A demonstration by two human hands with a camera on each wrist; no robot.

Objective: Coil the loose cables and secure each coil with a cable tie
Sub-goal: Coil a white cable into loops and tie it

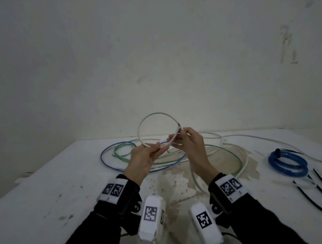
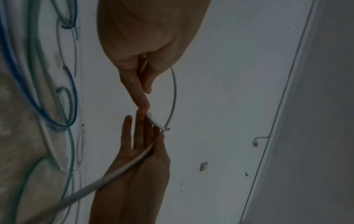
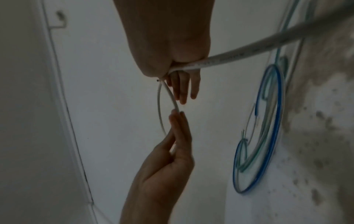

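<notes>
The white cable is up off the desk, its first loop standing in the air between my two hands, with the cut end sticking out just past the right thumb and the long slack trailing down under my right wrist to the desk. My left hand pinches the near-left bottom of the loop between thumb and fingers, closed on the cable; my right hand pinches the crossing where the end meets the loop, thumb and forefinger closed on it while the other fingers lie fairly straight. I judge this to be the first turn of a new coil. To do it well I would keep the crossing pinned in one hand, feed slack with the other in turns of matching size, and let the cable twist freely so it does not kink. Beneath, loose blue and green cables sprawl on the desk. On the right lies a finished blue coil, already tied, and near it spare black cable ties within easy reach.
</notes>
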